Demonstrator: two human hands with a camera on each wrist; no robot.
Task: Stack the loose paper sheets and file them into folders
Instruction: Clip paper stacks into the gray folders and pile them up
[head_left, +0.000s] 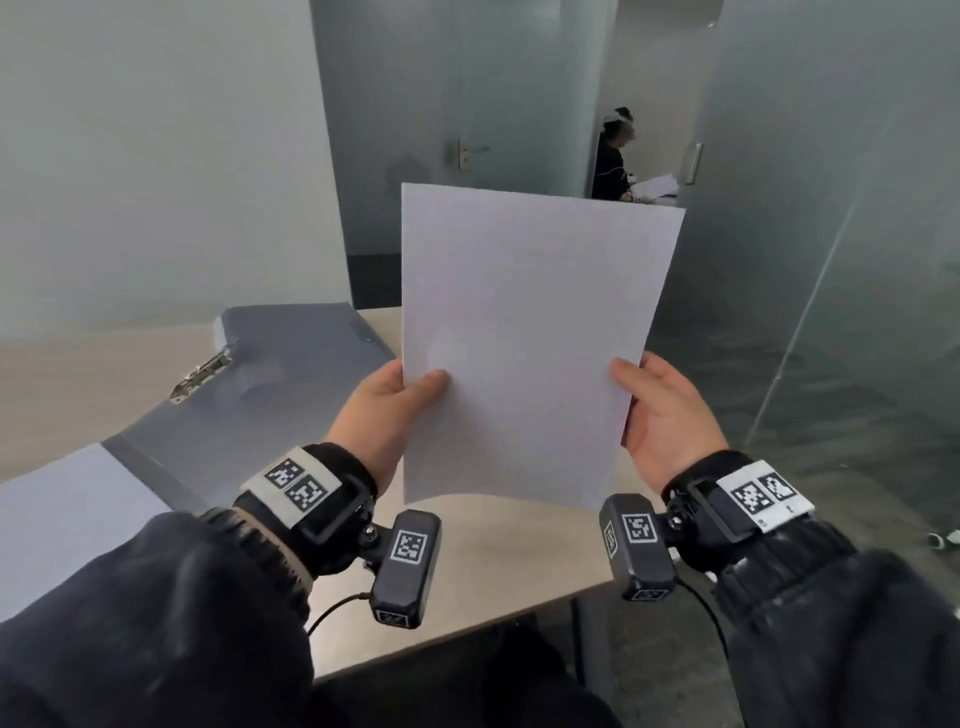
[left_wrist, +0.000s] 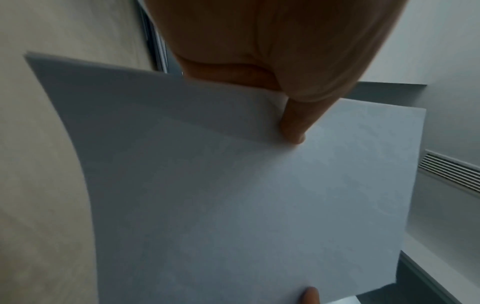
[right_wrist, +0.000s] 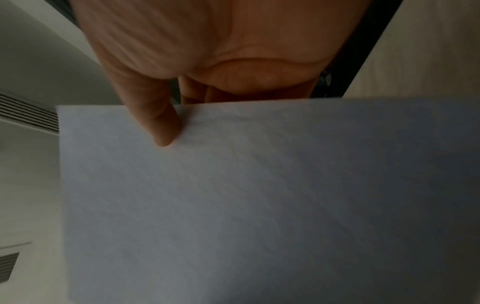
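White paper sheets (head_left: 530, 332) upright, side edges pinched between both hands, left hand (head_left: 387, 410), right hand (head_left: 662, 410)

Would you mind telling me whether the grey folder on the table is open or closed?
Open: the grey folder lies flat, its metal clip exposed.

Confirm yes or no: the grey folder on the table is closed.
No: in the head view the grey folder lies open on the table, its metal clip exposed.
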